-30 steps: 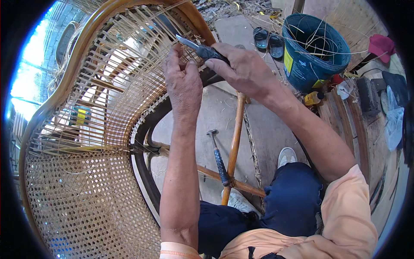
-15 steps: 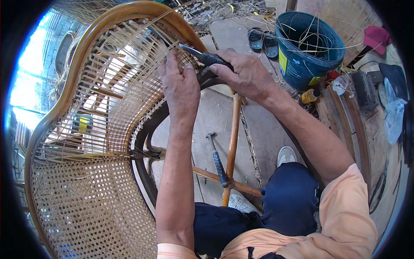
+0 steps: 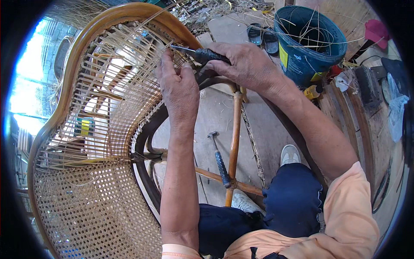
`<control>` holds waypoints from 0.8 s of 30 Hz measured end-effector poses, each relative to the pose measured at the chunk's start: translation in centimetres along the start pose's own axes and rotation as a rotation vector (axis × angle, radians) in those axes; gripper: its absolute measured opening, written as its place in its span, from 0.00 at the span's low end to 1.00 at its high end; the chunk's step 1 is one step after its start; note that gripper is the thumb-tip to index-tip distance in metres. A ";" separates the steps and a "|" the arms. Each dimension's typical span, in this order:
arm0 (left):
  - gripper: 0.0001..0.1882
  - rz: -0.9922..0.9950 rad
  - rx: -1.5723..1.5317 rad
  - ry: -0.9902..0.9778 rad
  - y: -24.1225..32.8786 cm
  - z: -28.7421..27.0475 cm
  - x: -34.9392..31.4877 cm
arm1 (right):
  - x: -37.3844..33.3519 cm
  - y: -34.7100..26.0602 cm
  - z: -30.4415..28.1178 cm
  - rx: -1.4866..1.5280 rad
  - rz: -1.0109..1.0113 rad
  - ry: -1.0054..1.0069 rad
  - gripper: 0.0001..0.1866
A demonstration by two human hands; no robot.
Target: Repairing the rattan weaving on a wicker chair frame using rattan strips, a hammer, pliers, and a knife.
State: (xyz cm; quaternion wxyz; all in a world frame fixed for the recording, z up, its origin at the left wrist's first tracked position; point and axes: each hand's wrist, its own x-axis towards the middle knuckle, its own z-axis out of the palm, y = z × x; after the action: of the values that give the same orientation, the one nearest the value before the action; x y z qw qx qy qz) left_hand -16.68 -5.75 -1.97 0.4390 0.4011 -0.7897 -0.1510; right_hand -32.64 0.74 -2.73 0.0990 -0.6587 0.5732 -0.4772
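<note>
In my right hand (image 3: 254, 67) is a black-handled tool with a thin metal shaft (image 3: 182, 48), its fingers wrapped round the handle. The shaft points left, into the cane strands near the top of a curved chair frame (image 3: 125, 14). Close beside its tip, the curled fingers of my left hand (image 3: 179, 90) rest at the weave. Whatever they pinch is hidden. Open, loose strands (image 3: 99, 80) span the frame's upper part, while tight woven cane (image 3: 90, 203) fills the lower part. A dark inner rail (image 3: 144, 129) curves behind my left forearm.
A hammer (image 3: 220, 162) leans on the rattan crossbars by my feet. Beyond my right hand stands a dark green bucket (image 3: 297, 60) with cane strands, beside a pair of sandals (image 3: 263, 39). Wood pieces (image 3: 351, 116), a plastic bag (image 3: 396, 110) and a red cap (image 3: 376, 33) lie at the right.
The tool's shaft has shifted slightly left and now lies flatter, its tip by my left fingertips. Both hands have moved a little left; the view has shifted slightly too.
</note>
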 end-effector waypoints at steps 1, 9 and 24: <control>0.22 -0.006 -0.016 0.003 -0.2 0.1 0.1 | 0.3 0.0 -0.5 -0.096 -0.016 -0.040 0.15; 0.23 -0.203 -0.275 -0.059 -0.1 -1.3 1.1 | 0.4 -1.0 -0.6 -0.342 -0.124 -0.044 0.14; 0.12 0.530 0.733 -0.082 2.4 -4.6 4.6 | -0.5 -0.8 0.0 -0.205 -0.012 -0.033 0.15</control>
State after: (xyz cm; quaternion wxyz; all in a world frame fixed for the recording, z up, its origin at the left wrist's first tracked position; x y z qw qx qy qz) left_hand -15.49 -7.20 4.69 0.2599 0.3078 -0.8832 0.2402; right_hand -32.10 1.43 -2.47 0.0377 -0.6766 0.6136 -0.4054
